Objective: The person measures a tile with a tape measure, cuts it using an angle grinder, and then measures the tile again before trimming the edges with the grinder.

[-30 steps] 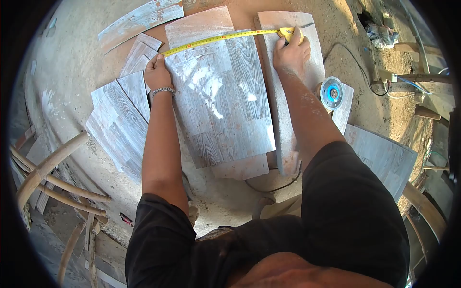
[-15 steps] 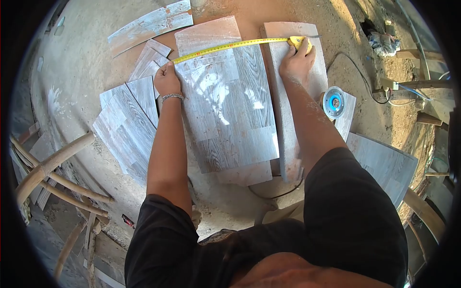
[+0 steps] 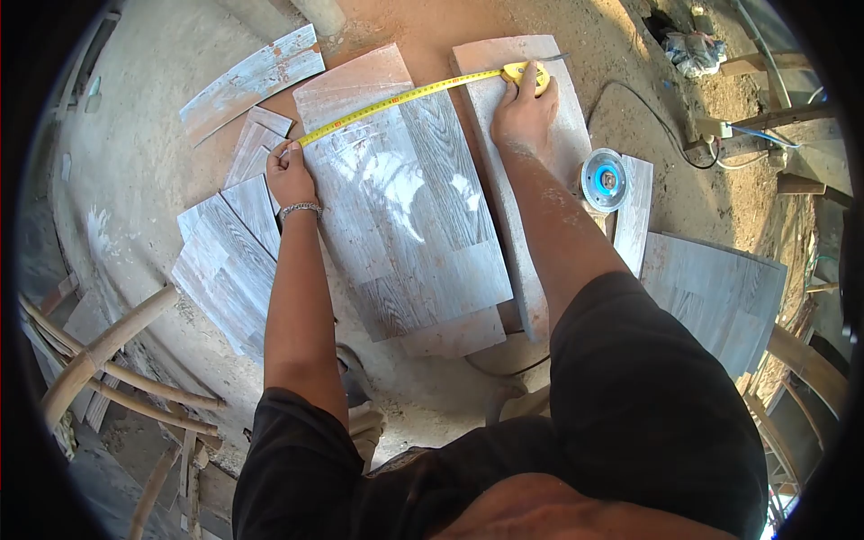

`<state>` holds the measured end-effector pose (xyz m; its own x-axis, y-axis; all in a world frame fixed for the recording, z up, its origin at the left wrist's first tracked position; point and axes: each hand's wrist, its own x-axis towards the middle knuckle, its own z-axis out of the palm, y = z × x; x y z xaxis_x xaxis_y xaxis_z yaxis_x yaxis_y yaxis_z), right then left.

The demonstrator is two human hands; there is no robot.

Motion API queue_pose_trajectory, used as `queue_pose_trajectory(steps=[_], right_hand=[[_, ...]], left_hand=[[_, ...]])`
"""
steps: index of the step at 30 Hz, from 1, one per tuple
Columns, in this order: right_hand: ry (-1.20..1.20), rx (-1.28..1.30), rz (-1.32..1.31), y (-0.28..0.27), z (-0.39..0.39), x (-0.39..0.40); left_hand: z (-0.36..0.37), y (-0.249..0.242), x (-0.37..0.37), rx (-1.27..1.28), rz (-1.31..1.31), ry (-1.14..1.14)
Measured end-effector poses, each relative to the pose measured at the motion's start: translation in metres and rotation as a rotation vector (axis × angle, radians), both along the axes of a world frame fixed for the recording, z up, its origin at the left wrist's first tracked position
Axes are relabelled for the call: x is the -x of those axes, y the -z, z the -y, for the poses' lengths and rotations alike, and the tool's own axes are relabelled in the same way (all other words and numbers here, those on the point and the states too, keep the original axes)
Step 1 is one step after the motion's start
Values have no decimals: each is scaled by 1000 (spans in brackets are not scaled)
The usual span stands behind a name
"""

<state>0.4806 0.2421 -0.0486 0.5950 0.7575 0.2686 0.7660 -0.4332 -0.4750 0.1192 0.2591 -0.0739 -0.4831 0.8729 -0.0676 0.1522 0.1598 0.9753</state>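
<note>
A yellow tape measure is lying stretched across the upper part of a large wood-grain tile, running from about 9 o'clock up toward 2 o'clock on that tile. The tile is lying flat on the dusty ground at the middle of the view.

The left hand is reaching forward on a straight arm, with a metal bracelet sitting at the wrist. Its fingers are curled together and pinching the free end of the tape down at the tile's left edge.

The right hand is stretching out at 1 o'clock, with a dusty forearm behind it. Its fingers are closed over the yellow tape case, pressing it onto a plain grey slab lying just beside the tile's right edge.

An angle grinder with a blue hub is resting at 3 o'clock of the slab, its cable trailing away toward 2 o'clock. Cut tile pieces are lying at 9 o'clock, touching one another, and another long strip is lying at 11 o'clock. Bamboo poles are crossing at 8 o'clock.
</note>
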Motion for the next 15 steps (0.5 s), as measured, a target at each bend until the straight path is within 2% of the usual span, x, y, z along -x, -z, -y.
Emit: queue_pose_trajectory(steps=[6,10,15], right_hand=[[-14,-3,20,6,-2,-1],[-21,-50,114,9,-2,-2],[-64,-137,71,7,1,-3]], left_hand=[[2,-20,-11,34,-61,-22],[0,-9,-5,2,-28,-44],[-3,-9,-6,-82,53,-145]])
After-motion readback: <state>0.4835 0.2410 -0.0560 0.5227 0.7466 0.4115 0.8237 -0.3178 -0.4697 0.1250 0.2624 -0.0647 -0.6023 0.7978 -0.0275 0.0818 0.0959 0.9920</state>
